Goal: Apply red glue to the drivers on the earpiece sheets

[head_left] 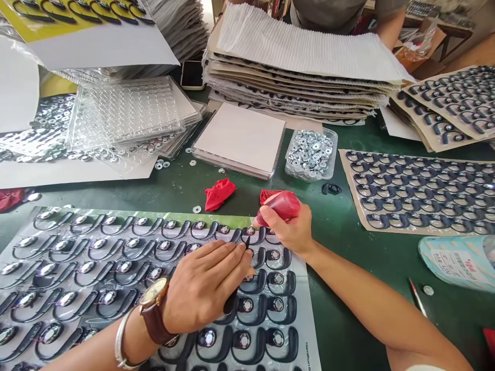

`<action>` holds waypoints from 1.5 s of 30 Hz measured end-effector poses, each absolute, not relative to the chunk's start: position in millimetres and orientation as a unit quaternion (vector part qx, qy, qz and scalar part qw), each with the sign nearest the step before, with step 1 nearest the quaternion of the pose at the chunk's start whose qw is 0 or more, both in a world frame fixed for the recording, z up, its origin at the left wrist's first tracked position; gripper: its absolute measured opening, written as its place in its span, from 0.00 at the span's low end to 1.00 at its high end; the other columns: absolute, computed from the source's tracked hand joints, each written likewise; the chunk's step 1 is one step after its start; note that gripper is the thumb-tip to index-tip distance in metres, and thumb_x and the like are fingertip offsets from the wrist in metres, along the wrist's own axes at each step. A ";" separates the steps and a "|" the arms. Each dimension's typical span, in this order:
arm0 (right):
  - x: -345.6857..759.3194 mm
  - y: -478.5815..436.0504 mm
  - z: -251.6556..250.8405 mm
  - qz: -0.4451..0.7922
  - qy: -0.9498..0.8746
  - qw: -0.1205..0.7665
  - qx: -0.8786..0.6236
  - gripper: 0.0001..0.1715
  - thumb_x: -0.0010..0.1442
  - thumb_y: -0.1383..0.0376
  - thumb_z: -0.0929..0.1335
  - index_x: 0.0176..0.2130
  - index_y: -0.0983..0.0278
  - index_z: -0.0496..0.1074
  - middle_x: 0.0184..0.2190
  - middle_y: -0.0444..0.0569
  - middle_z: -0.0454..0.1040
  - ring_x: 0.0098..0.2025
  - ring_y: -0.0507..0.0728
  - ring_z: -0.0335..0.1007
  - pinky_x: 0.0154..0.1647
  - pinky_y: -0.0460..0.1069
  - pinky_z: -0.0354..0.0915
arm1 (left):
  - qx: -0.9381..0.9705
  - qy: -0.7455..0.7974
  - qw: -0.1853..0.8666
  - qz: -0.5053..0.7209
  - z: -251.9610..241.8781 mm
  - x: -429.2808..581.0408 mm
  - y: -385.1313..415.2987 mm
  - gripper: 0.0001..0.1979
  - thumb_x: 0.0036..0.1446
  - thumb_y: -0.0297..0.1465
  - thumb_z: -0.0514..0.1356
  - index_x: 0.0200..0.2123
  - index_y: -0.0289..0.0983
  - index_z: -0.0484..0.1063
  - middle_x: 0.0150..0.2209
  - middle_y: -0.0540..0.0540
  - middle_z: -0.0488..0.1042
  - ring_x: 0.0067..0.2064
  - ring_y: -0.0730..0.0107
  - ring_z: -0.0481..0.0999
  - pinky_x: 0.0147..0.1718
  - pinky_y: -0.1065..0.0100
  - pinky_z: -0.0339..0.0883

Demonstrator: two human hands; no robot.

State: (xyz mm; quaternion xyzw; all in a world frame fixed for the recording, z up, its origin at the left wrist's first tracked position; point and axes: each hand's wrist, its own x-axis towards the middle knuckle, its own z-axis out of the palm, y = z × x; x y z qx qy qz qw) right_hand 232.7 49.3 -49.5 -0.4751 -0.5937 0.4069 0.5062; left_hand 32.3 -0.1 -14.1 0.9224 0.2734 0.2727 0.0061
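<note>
My right hand [296, 224] is closed around a red squeeze bottle [284, 205], tilted so its nozzle points down-left at a round silver part in the top row. My left hand [207, 286], wearing a watch and a bracelet, grips a slim black pointed tool that looks like tweezers [231, 303]; its tip shows just past my fingers, close below the nozzle. Under both hands lies a sheet [303, 309] bearing rows of black ear-hook pieces [288, 305], many with round silver parts and thin red wires. My left hand covers some of these pieces.
Behind the sheet are two red cloths [219, 195], a stack of pale boards [240, 136] and a clear tub of metal washers [310, 154]. A filled brown sheet [417, 193] lies right, near a light-blue pack [456, 263]. Tall layered sheets [301, 67] stand before another person [328, 15].
</note>
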 end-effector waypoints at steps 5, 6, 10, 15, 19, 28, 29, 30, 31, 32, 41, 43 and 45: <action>233.9 50.9 -50.0 0.406 -0.593 0.498 -0.486 0.19 0.60 0.55 0.70 0.23 0.62 0.72 0.20 0.45 0.75 0.24 0.53 0.73 0.34 0.50 0.72 | 0.924 0.269 0.014 0.272 -14.0 31.9 0.9 0.10 0.63 0.25 0.55 0.44 0.31 0.74 0.41 0.43 0.81 0.41 0.63 0.80 0.41 0.62 0.75; 233.8 51.4 -50.2 0.407 -0.595 0.495 -0.486 0.19 0.60 0.55 0.70 0.23 0.62 0.72 0.20 0.45 0.75 0.24 0.53 0.73 0.34 0.50 0.72 | 0.923 0.270 0.017 0.273 -14.0 31.6 1.1 0.10 0.62 0.25 0.55 0.44 0.31 0.74 0.41 0.43 0.81 0.41 0.63 0.80 0.41 0.62 0.75; 233.2 52.3 -50.3 0.406 -0.604 0.481 -0.488 0.19 0.60 0.54 0.70 0.22 0.62 0.73 0.21 0.45 0.76 0.24 0.53 0.73 0.34 0.49 0.72 | 0.924 0.267 0.027 0.274 -12.6 31.1 2.0 0.11 0.61 0.24 0.56 0.44 0.30 0.74 0.40 0.42 0.80 0.41 0.62 0.80 0.40 0.61 0.75; 235.4 52.3 -46.6 0.378 -0.612 0.475 -0.508 0.20 0.61 0.55 0.69 0.22 0.62 0.73 0.19 0.44 0.75 0.23 0.52 0.73 0.32 0.48 0.71 | 0.915 0.280 0.060 0.285 -10.8 31.1 6.0 0.10 0.61 0.24 0.57 0.44 0.32 0.74 0.41 0.43 0.81 0.40 0.64 0.80 0.40 0.63 0.75; 238.8 51.7 -44.4 0.374 -0.611 0.475 -0.512 0.21 0.62 0.56 0.69 0.21 0.63 0.73 0.17 0.44 0.75 0.21 0.52 0.72 0.31 0.47 0.69 | 0.893 0.309 0.120 0.304 -11.9 28.8 10.0 0.10 0.60 0.22 0.57 0.44 0.34 0.73 0.40 0.46 0.81 0.40 0.68 0.80 0.40 0.66 0.74; 238.7 49.9 -45.8 0.390 -0.598 0.491 -0.500 0.21 0.62 0.56 0.69 0.22 0.63 0.73 0.17 0.44 0.75 0.20 0.51 0.70 0.28 0.47 0.69 | 0.855 0.351 0.196 0.327 -10.3 26.3 19.7 0.08 0.59 0.20 0.59 0.40 0.37 0.73 0.37 0.50 0.80 0.38 0.74 0.79 0.39 0.70 0.71; 238.6 50.0 -46.0 0.389 -0.599 0.489 -0.500 0.21 0.62 0.56 0.69 0.22 0.63 0.73 0.17 0.44 0.74 0.20 0.51 0.70 0.28 0.47 0.69 | 0.853 0.356 0.202 0.325 -10.3 25.9 20.5 0.08 0.59 0.20 0.59 0.40 0.37 0.73 0.37 0.51 0.80 0.38 0.74 0.79 0.39 0.71 0.71; 238.5 50.1 -46.1 0.388 -0.601 0.488 -0.501 0.21 0.61 0.55 0.69 0.22 0.63 0.73 0.17 0.44 0.74 0.20 0.51 0.71 0.28 0.47 0.69 | 0.850 0.360 0.207 0.324 -10.3 25.3 21.3 0.08 0.59 0.20 0.59 0.39 0.37 0.73 0.37 0.51 0.80 0.38 0.74 0.79 0.39 0.71 0.71; 238.5 50.1 -46.1 0.388 -0.601 0.487 -0.501 0.20 0.61 0.55 0.69 0.22 0.63 0.73 0.17 0.44 0.74 0.20 0.51 0.71 0.28 0.47 0.69 | 0.848 0.363 0.212 0.322 -10.4 24.6 22.0 0.08 0.59 0.20 0.59 0.39 0.37 0.74 0.37 0.51 0.80 0.37 0.74 0.79 0.39 0.71 0.71; 238.4 50.0 -46.0 0.390 -0.601 0.486 -0.501 0.20 0.61 0.55 0.69 0.23 0.63 0.73 0.17 0.44 0.74 0.20 0.51 0.71 0.28 0.47 0.69 | 0.847 0.367 0.214 0.321 -10.4 24.0 22.9 0.08 0.59 0.20 0.59 0.39 0.37 0.74 0.37 0.51 0.80 0.37 0.74 0.79 0.39 0.71 0.71; 236.9 47.3 -43.9 0.390 -0.629 0.476 -0.476 0.19 0.61 0.58 0.70 0.22 0.63 0.74 0.19 0.44 0.77 0.23 0.51 0.74 0.32 0.46 0.70 | 0.789 0.447 0.279 0.315 -8.9 22.4 36.1 0.06 0.61 0.30 0.60 0.37 0.38 0.77 0.35 0.51 0.81 0.33 0.72 0.80 0.32 0.74 0.72; 237.0 47.0 -44.6 0.388 -0.627 0.479 -0.476 0.18 0.61 0.58 0.70 0.22 0.63 0.75 0.19 0.43 0.78 0.23 0.50 0.74 0.32 0.46 0.69 | 0.766 0.480 0.298 0.306 -9.1 22.2 37.7 0.08 0.62 0.34 0.60 0.36 0.39 0.79 0.33 0.51 0.82 0.31 0.72 0.80 0.29 0.75 0.71; 236.9 46.6 -45.7 0.388 -0.624 0.481 -0.478 0.18 0.61 0.58 0.70 0.23 0.62 0.75 0.19 0.43 0.78 0.23 0.51 0.74 0.33 0.46 0.70 | 0.757 0.494 0.307 0.297 -9.5 22.0 38.2 0.10 0.62 0.35 0.59 0.36 0.39 0.79 0.33 0.52 0.82 0.30 0.72 0.80 0.27 0.75 0.71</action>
